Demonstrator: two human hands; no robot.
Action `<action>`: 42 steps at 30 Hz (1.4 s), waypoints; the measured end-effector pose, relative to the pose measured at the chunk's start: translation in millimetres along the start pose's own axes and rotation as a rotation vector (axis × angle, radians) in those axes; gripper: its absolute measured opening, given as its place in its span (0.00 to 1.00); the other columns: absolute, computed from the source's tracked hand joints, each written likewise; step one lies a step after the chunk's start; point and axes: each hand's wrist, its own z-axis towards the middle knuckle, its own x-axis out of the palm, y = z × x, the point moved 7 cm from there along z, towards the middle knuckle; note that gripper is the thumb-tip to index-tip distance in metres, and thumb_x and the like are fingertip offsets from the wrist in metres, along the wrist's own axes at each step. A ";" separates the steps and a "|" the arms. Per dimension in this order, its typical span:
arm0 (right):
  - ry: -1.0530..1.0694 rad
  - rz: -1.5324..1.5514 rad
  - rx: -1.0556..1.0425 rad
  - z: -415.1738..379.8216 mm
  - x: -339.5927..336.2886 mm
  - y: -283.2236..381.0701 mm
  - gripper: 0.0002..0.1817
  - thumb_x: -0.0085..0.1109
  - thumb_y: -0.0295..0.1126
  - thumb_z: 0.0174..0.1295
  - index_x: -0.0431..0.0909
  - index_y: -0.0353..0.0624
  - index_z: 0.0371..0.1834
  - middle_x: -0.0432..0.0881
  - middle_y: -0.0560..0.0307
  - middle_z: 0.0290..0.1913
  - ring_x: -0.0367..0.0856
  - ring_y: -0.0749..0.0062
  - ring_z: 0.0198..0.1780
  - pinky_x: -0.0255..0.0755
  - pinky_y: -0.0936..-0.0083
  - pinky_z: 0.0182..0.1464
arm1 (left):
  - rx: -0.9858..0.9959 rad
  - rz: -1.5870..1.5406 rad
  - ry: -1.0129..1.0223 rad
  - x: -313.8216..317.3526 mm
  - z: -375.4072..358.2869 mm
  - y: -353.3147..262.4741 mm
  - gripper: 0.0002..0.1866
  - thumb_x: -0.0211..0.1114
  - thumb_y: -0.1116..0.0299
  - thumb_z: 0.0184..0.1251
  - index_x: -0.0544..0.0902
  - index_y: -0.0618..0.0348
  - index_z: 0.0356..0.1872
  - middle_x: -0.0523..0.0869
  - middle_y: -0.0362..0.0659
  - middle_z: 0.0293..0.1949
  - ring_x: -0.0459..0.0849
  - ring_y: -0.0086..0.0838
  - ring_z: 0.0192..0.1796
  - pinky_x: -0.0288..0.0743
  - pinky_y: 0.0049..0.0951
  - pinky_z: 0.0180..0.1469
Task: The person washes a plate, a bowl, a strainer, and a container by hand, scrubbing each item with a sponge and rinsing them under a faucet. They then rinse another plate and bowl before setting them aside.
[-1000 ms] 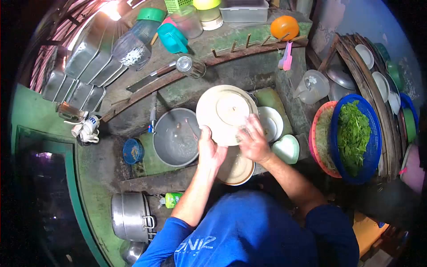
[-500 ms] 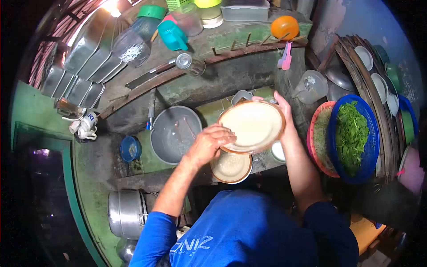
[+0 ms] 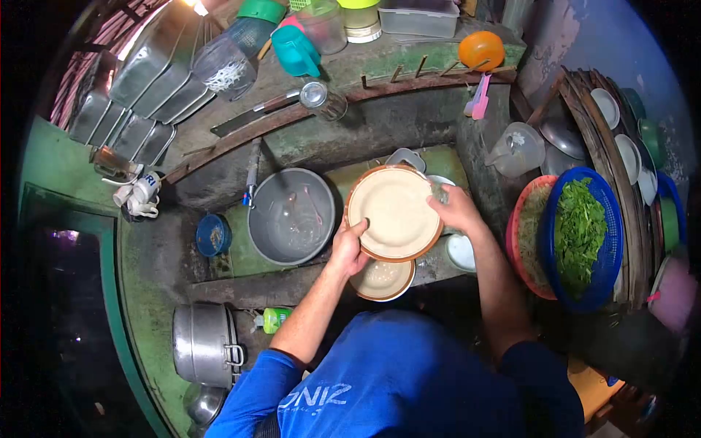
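L hand (image 3: 347,248) & R hand (image 3: 454,209) both clamp plate (image 3: 393,212) rims, face up, directly above 2nd plate (image 3: 381,280), right of basin (image 3: 290,217).

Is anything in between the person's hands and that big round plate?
No. The left hand grips the plate at its lower left rim, and the right hand holds its right edge. Nothing visible sits between them.

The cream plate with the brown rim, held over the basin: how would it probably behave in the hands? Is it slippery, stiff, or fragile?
The cream plate looks rigid: it keeps its round shape though the left hand and right hand grip only its opposite edges. It is probably slippery, being held above the grey basin of water. It is possibly breakable; the material cannot be told.
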 end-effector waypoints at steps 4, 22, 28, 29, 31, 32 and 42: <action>-0.220 -0.395 -0.266 -11.7 10.7 37.4 0.31 0.65 0.46 0.59 0.73 0.32 0.57 0.80 0.35 0.52 0.79 0.40 0.53 0.72 0.54 0.57 | 0.122 0.173 -0.024 7.8 -15.4 -7.7 0.30 0.47 0.75 0.75 0.53 0.48 0.75 0.68 0.49 0.67 0.72 0.38 0.65 0.76 0.43 0.61; 0.329 -0.832 -0.762 -86.2 115.1 25.6 0.33 0.47 0.43 0.66 0.60 0.40 0.72 0.51 0.37 0.77 0.47 0.37 0.77 0.41 0.45 0.75 | 0.296 0.179 -0.120 -8.6 -51.7 8.0 0.33 0.44 0.45 0.77 0.56 0.57 0.73 0.68 0.45 0.67 0.64 0.36 0.71 0.61 0.41 0.72; -0.061 -0.444 -0.754 -77.9 125.3 55.6 0.33 0.48 0.39 0.66 0.58 0.33 0.72 0.55 0.33 0.74 0.49 0.37 0.76 0.43 0.45 0.75 | 0.549 0.436 -0.101 -6.9 -71.4 30.4 0.32 0.45 0.50 0.79 0.53 0.57 0.75 0.62 0.47 0.72 0.62 0.35 0.72 0.57 0.38 0.73; 0.101 -0.413 -0.750 -89.0 145.6 50.4 0.33 0.47 0.39 0.66 0.59 0.34 0.72 0.56 0.35 0.74 0.51 0.39 0.76 0.44 0.46 0.75 | 0.548 0.427 -0.133 -20.7 -70.3 27.5 0.30 0.44 0.52 0.80 0.54 0.58 0.74 0.65 0.49 0.70 0.63 0.34 0.71 0.56 0.37 0.73; 0.393 -0.450 -0.734 -110.7 167.5 35.8 0.32 0.50 0.38 0.65 0.62 0.40 0.72 0.57 0.41 0.75 0.52 0.44 0.76 0.45 0.45 0.75 | 0.564 0.359 -0.214 -11.7 -98.2 1.8 0.27 0.43 0.54 0.80 0.59 0.59 0.71 0.68 0.49 0.67 0.69 0.35 0.66 0.63 0.36 0.69; 0.355 -0.539 -0.826 -112.9 159.7 34.3 0.32 0.51 0.40 0.64 0.63 0.49 0.73 0.56 0.42 0.76 0.53 0.45 0.76 0.45 0.42 0.74 | 0.522 0.284 -0.235 -22.4 -105.4 -1.2 0.26 0.43 0.54 0.80 0.60 0.59 0.70 0.69 0.49 0.66 0.71 0.35 0.65 0.65 0.36 0.68; 0.316 -0.346 -0.806 -95.8 216.8 40.5 0.28 0.53 0.36 0.64 0.68 0.45 0.69 0.60 0.35 0.72 0.56 0.37 0.73 0.52 0.53 0.74 | 0.485 0.248 -0.235 -65.9 -96.9 0.3 0.24 0.45 0.52 0.79 0.60 0.53 0.68 0.69 0.48 0.64 0.70 0.37 0.66 0.69 0.42 0.66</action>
